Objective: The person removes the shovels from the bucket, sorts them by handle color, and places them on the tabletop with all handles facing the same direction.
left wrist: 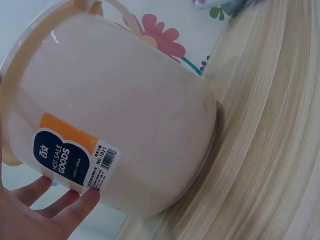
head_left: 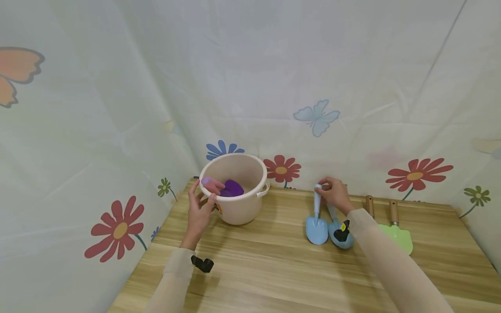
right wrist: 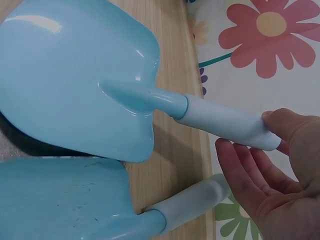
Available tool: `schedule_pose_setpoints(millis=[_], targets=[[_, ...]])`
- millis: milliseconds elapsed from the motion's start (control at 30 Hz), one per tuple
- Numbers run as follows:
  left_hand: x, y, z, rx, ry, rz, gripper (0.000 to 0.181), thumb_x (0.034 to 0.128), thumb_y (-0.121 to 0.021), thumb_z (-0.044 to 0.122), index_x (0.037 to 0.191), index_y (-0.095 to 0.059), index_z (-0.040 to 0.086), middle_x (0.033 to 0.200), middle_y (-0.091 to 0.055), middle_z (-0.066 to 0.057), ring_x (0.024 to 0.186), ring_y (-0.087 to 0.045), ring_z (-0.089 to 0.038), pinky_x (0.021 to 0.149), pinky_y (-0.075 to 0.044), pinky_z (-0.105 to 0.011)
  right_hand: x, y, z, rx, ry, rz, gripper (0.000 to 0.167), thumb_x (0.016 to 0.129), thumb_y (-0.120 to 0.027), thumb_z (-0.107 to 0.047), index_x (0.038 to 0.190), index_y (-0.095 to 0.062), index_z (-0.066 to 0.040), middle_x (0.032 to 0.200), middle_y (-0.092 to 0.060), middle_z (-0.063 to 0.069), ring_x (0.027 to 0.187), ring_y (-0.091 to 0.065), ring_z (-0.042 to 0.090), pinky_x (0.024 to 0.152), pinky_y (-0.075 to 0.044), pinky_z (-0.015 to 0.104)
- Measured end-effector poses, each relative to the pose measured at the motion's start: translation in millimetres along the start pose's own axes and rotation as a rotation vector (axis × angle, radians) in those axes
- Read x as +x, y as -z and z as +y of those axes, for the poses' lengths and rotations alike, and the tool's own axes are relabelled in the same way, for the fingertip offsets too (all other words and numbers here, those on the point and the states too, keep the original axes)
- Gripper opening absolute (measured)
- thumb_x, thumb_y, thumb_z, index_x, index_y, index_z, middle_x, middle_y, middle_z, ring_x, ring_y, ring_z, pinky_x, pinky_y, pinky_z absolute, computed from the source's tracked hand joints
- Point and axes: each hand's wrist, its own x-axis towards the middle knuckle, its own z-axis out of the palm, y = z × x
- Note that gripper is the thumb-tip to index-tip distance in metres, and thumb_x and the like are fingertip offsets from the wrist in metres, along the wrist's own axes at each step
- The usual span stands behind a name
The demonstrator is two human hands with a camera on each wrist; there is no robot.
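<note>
Touching a cream plastic bucket (head_left: 239, 211) with the left hand (head_left: 198, 214), fingers spread against the outer wall below the rim, not wrapped round it. With the right hand (head_left: 337, 193), pinching a light-blue trowel with a pale-blue round handle (head_left: 317, 230) by the handle end, thumb on one side, fingertips on the other. Located right of the bucket, well apart from it, blade toward the near side of the wood-grain table (head_left: 250, 269); can't tell about blade contact with the table. Just beside it, under the right wrist, a second light-blue trowel (right wrist: 70, 192); farther right, a green blade with a wooden handle (head_left: 399, 237) and another wooden handle (head_left: 369, 206). Already in the bucket: a purple-bladed tool with a pink handle (head_left: 233, 188), leaning on the rim. Probably at the pick-up step, going by the pinch. Next, likely calls for a firmer grip, then a lift clear of the second trowel without catching it.
</note>
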Motion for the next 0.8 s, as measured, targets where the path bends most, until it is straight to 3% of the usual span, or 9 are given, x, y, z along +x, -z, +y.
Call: schedule_pose_setpoints(millis=[567, 800], targets=[[0.2, 0.4, -1.5, 0.013, 0.001, 0.002, 0.073, 0.1023, -0.064, 0.036, 0.161, -0.021, 0.036, 0.155, -0.042, -0.022, 0.128, -0.054, -0.044, 0.095, -0.052, -0.063, -2.9, -2, 6, -0.059, -0.015, 0.017, 0.033, 0.098, -0.071, -0.012, 0.123, -0.060, 0.005, 0.101, -0.069, 0.026, 0.077, -0.073, 0.037, 0.068, -0.063, 0.043], [1.5, 0.6, -0.8, 0.002, 0.002, -0.002, 0.073, 0.1020, -0.065, 0.036, 0.161, -0.022, 0.037, 0.156, -0.042, -0.022, 0.129, -0.053, -0.044, 0.095, -0.052, -0.064, 6.5, -10, 8, -0.082, 0.008, 0.005, 0.032, 0.096, -0.073, -0.015, 0.120, -0.062, 0.004, 0.098, -0.069, 0.024, 0.074, -0.073, 0.037, 0.066, -0.063, 0.043]])
